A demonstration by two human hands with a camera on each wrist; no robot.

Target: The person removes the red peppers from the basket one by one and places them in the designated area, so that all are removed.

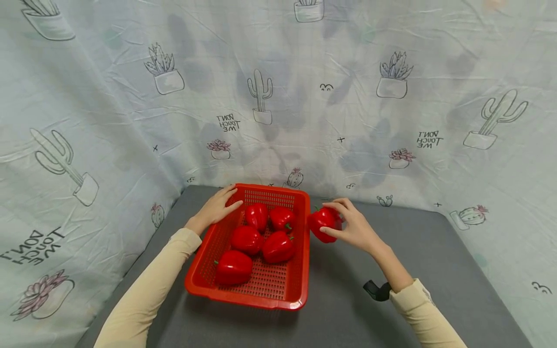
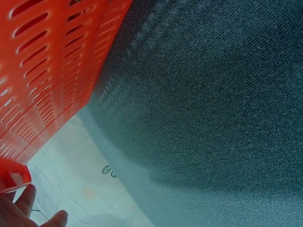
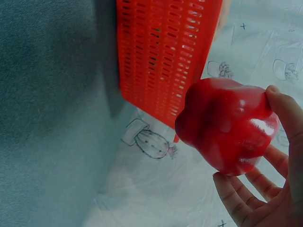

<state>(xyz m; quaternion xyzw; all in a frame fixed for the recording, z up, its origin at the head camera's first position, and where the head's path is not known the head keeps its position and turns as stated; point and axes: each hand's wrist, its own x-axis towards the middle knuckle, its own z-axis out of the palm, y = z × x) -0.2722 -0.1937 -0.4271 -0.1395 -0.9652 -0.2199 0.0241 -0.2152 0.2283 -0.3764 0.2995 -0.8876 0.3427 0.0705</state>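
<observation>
My right hand [image 1: 353, 228] grips a glossy red bell pepper [image 1: 324, 224] just outside the right wall of a red plastic basket [image 1: 303, 270]. In the right wrist view the thumb and fingers curl round the pepper [image 3: 227, 125], which is held up off the table beside the slotted wall. My left hand [image 1: 216, 207] rests at the basket's left rim with its fingers loosely extended. Inside the basket lie several more red bell peppers [image 1: 246, 240], some with green stems showing. In the left wrist view only the left fingertips [image 2: 57, 219] appear, near the rim.
The basket stands on a grey cloth-covered table [image 1: 348, 319]. A black strap [image 1: 377, 291] shows beside the right wrist. Behind and at both sides hangs a pale curtain [image 1: 313, 116] printed with cacti, meeting the table's far edge.
</observation>
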